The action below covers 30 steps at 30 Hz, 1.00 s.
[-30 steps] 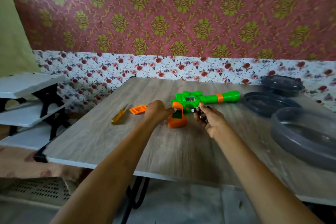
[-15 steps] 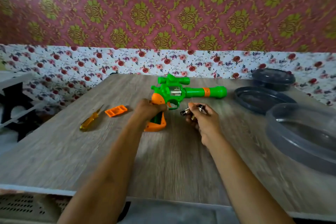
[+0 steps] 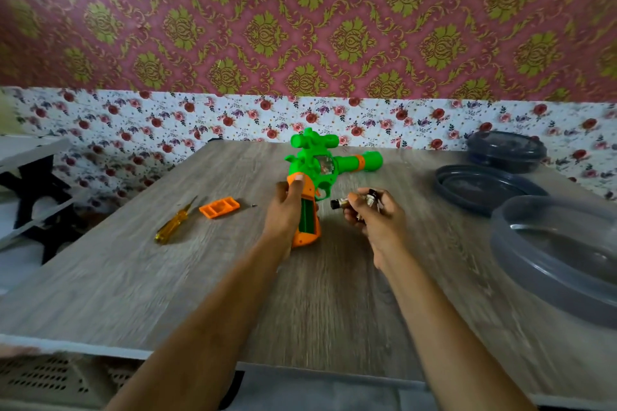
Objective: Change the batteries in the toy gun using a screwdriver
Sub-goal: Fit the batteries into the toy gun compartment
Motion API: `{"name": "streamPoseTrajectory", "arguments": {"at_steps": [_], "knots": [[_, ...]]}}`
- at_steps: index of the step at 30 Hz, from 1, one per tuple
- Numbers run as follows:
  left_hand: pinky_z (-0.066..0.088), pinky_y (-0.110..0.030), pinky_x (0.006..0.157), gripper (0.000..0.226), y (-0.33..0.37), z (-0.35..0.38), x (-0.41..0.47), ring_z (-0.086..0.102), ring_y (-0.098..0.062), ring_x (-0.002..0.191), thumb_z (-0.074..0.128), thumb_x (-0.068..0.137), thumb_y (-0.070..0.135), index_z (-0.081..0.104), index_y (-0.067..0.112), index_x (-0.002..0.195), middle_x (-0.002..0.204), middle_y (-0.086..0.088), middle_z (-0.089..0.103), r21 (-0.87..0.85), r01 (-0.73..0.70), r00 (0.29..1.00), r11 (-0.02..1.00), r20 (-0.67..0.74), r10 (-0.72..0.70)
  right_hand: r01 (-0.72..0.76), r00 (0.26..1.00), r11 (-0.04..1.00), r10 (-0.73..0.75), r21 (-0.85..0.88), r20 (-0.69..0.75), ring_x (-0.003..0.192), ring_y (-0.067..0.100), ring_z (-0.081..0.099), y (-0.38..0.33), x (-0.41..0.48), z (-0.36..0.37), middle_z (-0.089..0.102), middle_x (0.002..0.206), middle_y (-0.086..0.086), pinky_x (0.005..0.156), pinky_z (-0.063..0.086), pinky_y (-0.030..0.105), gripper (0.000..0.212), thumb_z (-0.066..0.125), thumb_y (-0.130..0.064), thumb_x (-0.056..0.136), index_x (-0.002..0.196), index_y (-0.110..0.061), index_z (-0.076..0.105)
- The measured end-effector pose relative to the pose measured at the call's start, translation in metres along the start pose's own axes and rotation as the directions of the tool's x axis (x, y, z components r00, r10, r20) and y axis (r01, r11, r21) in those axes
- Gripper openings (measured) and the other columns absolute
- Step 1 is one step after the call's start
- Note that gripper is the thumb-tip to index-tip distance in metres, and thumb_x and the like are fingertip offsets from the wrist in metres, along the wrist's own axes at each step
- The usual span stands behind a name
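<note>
On the grey worktop (image 3: 233,277), at the right, dark trays (image 3: 480,183), untouched. At centre, the toy gun (image 3: 310,163), lying flat a second ago, now tipped up, barrel pointing far-right. Gripped at its orange handle by the left hand (image 3: 285,210), open battery bay (image 3: 306,215) facing the camera and seemingly empty, so probably ready for loading. Just right, the right hand (image 3: 377,220), fingers curled. Left, a yellow screwdriver (image 3: 173,222) and the orange cover (image 3: 219,207), set aside. In the right hand, batteries (image 3: 340,203); old or new, cannot tell.
</note>
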<state>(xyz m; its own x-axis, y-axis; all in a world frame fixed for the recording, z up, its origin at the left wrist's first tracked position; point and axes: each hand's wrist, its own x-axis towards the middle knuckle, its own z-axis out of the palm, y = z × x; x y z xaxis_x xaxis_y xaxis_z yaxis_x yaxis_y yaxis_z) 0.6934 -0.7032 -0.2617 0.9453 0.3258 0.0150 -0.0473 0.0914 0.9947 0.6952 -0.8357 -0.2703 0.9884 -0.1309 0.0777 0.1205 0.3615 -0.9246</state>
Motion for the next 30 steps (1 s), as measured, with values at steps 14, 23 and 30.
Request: {"name": "streamPoseTrajectory", "arguments": {"at_steps": [14, 23, 30], "knots": [[0.053, -0.034, 0.062, 0.021, 0.003, 0.004, -0.005, 0.062, -0.025, 0.074, 0.043, 0.097, 0.042, 0.051, 0.026, 0.087, 0.094, -0.014, 0.062, -0.057, -0.043, 0.999, 0.997, 0.031, 0.045, 0.449, 0.893, 0.788, -0.397, -0.421, 0.211, 0.058, 0.013, 0.060, 0.012, 0.001, 0.005, 0.063, 0.075, 0.001, 0.051, 0.049, 0.030, 0.014, 0.069, -0.022, 0.081, 0.085, -0.015, 0.058], [0.049, -0.019, 0.043, 0.023, 0.005, 0.010, -0.015, 0.061, -0.011, 0.055, 0.043, 0.098, 0.037, 0.053, 0.025, 0.081, 0.077, -0.004, 0.058, -0.130, -0.004, 0.996, 0.991, 0.087, 0.016, 0.699, 0.683, 0.447, -0.648, -0.558, 0.337, 0.069, 0.012, 0.064, 0.007, -0.008, 0.010, 0.070, 0.076, 0.004, 0.061, 0.042, 0.018, 0.023, 0.072, -0.027, 0.074, 0.084, -0.008, 0.065], [0.053, -0.042, 0.080, 0.023, 0.001, 0.012, -0.015, 0.064, -0.027, 0.089, 0.047, 0.096, 0.040, 0.059, 0.025, 0.084, 0.101, -0.014, 0.064, -0.103, 0.011, 0.998, 0.995, 0.061, -0.004, 0.705, 0.609, 0.283, -0.711, -0.650, 0.351, 0.069, 0.027, 0.063, 0.011, -0.007, 0.012, 0.063, 0.078, 0.014, 0.060, 0.037, 0.021, 0.024, 0.070, -0.024, 0.072, 0.082, -0.003, 0.065]]}}
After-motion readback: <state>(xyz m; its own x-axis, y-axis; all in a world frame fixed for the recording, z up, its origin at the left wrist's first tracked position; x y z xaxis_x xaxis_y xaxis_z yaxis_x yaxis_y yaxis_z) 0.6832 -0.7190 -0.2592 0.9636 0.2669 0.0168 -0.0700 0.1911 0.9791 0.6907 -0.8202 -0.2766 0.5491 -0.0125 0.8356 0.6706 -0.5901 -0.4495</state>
